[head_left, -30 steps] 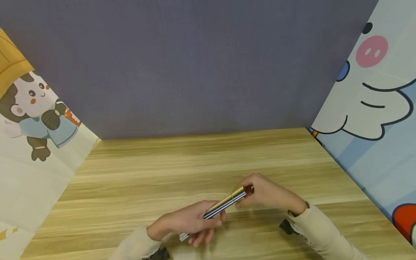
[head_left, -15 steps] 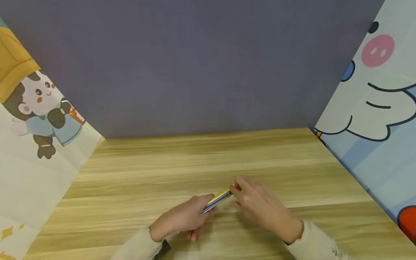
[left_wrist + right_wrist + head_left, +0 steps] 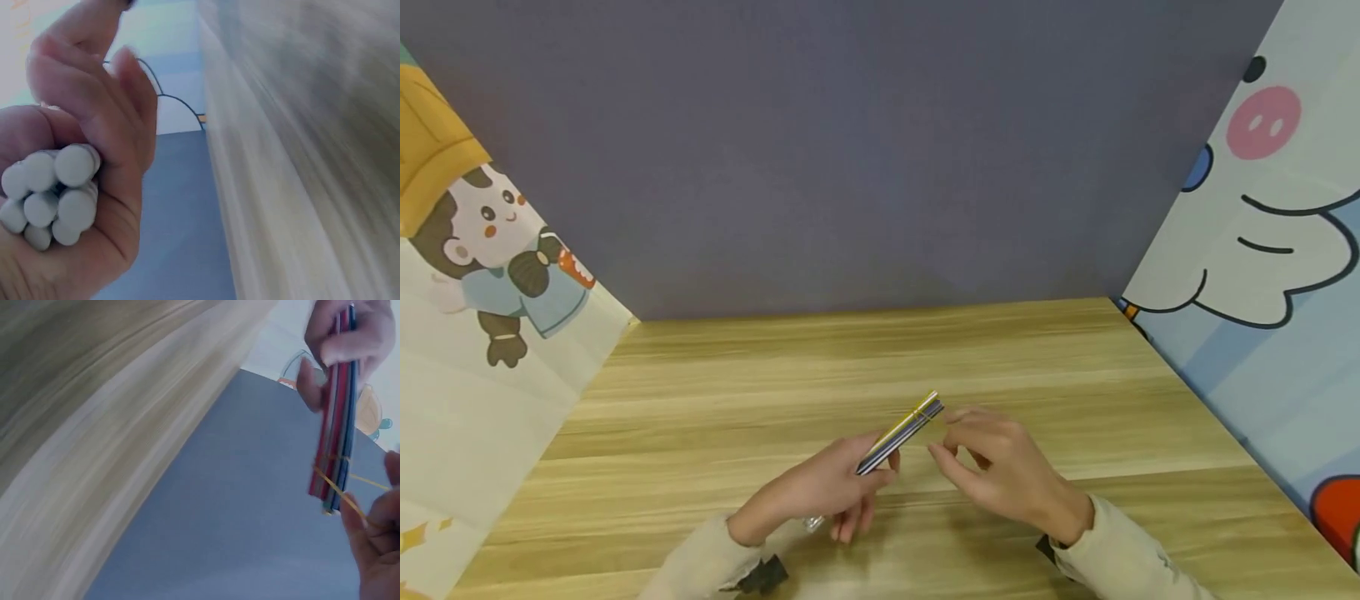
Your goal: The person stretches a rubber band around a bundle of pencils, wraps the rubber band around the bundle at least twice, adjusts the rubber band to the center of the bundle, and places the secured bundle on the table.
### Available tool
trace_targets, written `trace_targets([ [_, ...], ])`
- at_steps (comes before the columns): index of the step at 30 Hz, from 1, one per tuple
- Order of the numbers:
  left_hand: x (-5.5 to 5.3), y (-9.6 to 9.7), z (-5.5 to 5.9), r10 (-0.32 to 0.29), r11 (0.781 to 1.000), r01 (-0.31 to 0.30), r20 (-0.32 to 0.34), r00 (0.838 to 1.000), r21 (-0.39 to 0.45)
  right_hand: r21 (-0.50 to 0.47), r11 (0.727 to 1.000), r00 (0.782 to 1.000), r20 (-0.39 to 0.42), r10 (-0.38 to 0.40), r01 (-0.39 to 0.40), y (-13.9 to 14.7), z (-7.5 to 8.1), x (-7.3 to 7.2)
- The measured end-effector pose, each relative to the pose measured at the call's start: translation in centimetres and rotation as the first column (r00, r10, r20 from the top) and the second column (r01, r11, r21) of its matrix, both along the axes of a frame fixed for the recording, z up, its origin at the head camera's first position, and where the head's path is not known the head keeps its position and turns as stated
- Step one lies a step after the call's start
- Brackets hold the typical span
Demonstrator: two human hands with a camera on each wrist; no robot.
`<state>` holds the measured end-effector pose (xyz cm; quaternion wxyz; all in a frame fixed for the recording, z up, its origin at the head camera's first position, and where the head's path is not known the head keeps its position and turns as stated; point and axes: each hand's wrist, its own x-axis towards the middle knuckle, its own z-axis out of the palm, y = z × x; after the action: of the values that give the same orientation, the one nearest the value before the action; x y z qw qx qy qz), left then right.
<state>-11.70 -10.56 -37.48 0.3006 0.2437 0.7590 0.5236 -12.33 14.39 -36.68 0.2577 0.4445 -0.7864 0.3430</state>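
My left hand [image 3: 835,477] grips a bundle of striped pencils [image 3: 901,435], tilted up to the right above the table. In the left wrist view, the pencils' round white ends [image 3: 75,165] stick out below that hand's palm. A thin yellow rubber band [image 3: 334,486] wraps around the far part of the bundle. From there it is stretched across to my right hand [image 3: 1011,467], whose thumb and fingers pinch it. The right wrist view shows red and dark blue pencil sides. My right fingers stand just right of the bundle's upper end.
Beneath both hands lies a wood-grain table [image 3: 775,375]. A dark grey panel [image 3: 865,158] rises at its back edge. Cartoon-printed walls flank it, the left one [image 3: 475,433] and the right one [image 3: 1217,350].
The right hand was at the bundle's upper end and has drawn off to the right, leaving that end in sight. The pencils now tilt up more steeply, and the left hand has risen slightly.
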Motion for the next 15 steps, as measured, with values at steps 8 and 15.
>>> trace_targets([
  [8,-0.1,0.2,0.9,-0.024,0.993,0.019,0.043,0.999,0.119,-0.091,0.992,0.996,-0.023,0.086,-0.088,0.0,-0.4,-0.3],
  [15,0.3,0.3,1.4,-0.046,0.985,0.035,0.065,0.997,0.167,-0.094,0.988,0.986,0.108,0.131,-0.121,0.0,-0.5,-0.5],
])
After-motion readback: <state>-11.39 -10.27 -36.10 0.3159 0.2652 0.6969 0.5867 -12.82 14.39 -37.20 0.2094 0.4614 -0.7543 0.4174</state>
